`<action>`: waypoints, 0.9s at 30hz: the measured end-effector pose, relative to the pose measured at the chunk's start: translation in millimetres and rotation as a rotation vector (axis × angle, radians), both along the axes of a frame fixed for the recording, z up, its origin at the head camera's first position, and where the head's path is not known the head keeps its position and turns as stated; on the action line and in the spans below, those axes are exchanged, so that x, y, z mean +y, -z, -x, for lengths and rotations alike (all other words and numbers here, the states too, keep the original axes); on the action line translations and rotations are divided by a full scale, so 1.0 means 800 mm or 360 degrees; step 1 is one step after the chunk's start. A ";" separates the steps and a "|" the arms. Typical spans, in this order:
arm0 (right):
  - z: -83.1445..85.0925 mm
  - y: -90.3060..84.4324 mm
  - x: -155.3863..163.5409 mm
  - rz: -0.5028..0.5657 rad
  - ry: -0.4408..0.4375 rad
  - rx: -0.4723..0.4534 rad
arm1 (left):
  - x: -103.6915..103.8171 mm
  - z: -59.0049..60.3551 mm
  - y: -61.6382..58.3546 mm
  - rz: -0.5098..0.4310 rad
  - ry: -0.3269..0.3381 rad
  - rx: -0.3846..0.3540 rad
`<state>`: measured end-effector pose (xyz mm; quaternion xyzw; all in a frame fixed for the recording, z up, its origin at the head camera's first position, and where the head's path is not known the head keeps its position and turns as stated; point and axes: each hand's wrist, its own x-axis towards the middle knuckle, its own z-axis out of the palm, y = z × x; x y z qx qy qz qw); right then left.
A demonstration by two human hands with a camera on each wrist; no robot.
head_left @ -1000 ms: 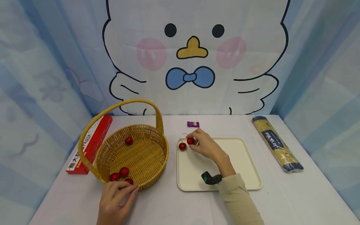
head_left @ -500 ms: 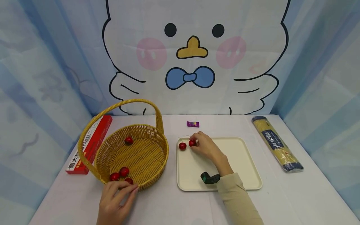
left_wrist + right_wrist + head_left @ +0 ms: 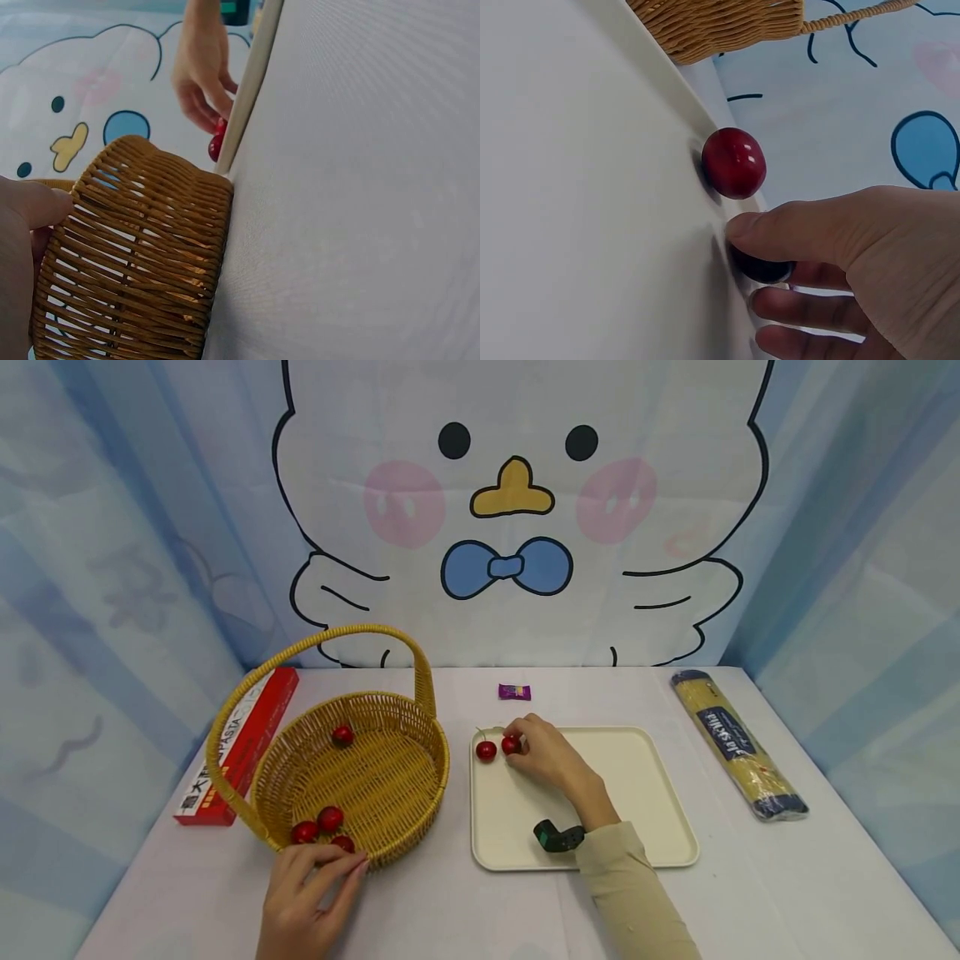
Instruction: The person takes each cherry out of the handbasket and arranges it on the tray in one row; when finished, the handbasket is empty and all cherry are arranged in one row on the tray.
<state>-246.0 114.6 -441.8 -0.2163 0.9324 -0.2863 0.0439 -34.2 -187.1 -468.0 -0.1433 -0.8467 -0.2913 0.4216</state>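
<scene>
Two containers sit on the white worktop [image 3: 450, 914], and every direction here is read on a clock face in the head view. The round wicker basket [image 3: 386, 781] stands at the worktop's 10 o'clock, its tall handle [image 3: 303, 647] arching from the basket's 1 o'clock to its 8 o'clock. Four cherries show inside: one lone cherry [image 3: 342, 736] near 12 o'clock, and a cluster of three cherries [image 3: 330, 818] between 6 and 7 o'clock, the nearest partly hidden by the left hand [image 3: 306, 897]. That hand grips the basket's rim at 6 o'clock, thumb outside the weave.

The cream tray [image 3: 645, 793] lies at the basket's 3 o'clock. Near its 10 o'clock corner rests a stemmed cherry [image 3: 486, 751]; just beside it, the right hand [image 3: 551, 752] pinches a second cherry [image 3: 511, 745] between thumb and fingers, low over the tray. Whether this one touches the tray cannot be told.

Beyond the tray's edge, toward 11 o'clock, lies a purple packet [image 3: 514, 692]; a yellow packet [image 3: 738, 747] with blue ends is at the tray's 2 o'clock. A red box [image 3: 262, 735] lies at the basket's 10 o'clock, partly behind the handle.
</scene>
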 end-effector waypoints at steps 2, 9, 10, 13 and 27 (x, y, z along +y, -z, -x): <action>0.000 -0.001 0.001 -0.0002 0.0016 -0.0014 | 0.000 0.000 0.000 -0.0004 0.0003 0.0001; -0.001 -0.009 0.007 -0.0013 0.0056 -0.0019 | -0.001 0.001 0.002 -0.0020 0.0007 0.0007; -0.002 -0.012 0.008 -0.0005 0.0058 -0.0019 | -0.001 0.001 0.002 -0.0020 0.0006 0.0005; -0.004 -0.021 0.008 0.0031 0.0056 -0.0014 | -0.001 0.001 0.001 -0.0015 0.0005 0.0005; -0.020 -0.057 -0.014 0.0099 -0.0157 0.0131 | 0.000 0.000 0.000 0.0003 0.0004 -0.0006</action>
